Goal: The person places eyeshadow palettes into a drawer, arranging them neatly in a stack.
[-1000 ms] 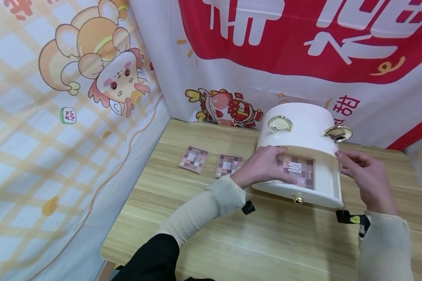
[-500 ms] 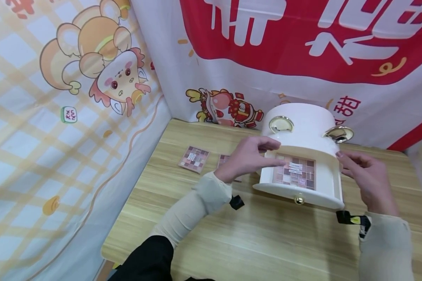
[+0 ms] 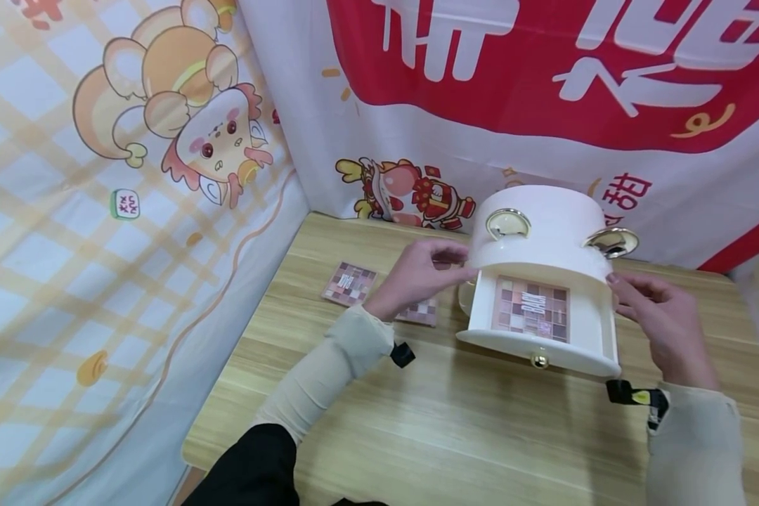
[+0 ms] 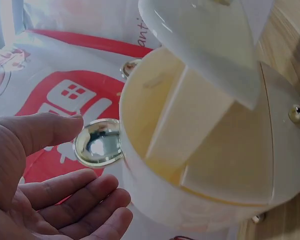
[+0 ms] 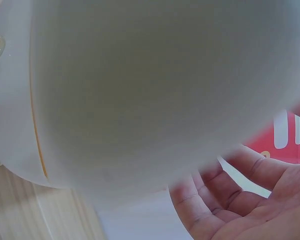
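Observation:
A white round storage box (image 3: 544, 218) with gold handles stands at the back of the wooden table (image 3: 481, 436). Its lower drawer (image 3: 585, 330) is pulled out, and a checkered eyeshadow palette (image 3: 531, 309) lies flat inside. My left hand (image 3: 417, 270) hovers empty at the box's left side, fingers relaxed and just off the wall. In the left wrist view, the left hand (image 4: 50, 190) shows an empty palm beside the box (image 4: 190, 125). My right hand (image 3: 660, 320) touches the box's right side with its fingertips. The right wrist view shows the right hand (image 5: 240, 200) loosely spread under the blurred box (image 5: 140, 90).
Two more palettes lie on the table left of the box: one (image 3: 349, 282) in plain sight, the other (image 3: 420, 313) partly hidden under my left wrist. Printed cloth backdrops (image 3: 164, 211) wall in the table's left and back edges. Bare tabletop stretches in front of the drawer.
My left hand has let go of the palette in the drawer and drawn back left to the box's side. The right hand has hardly moved.

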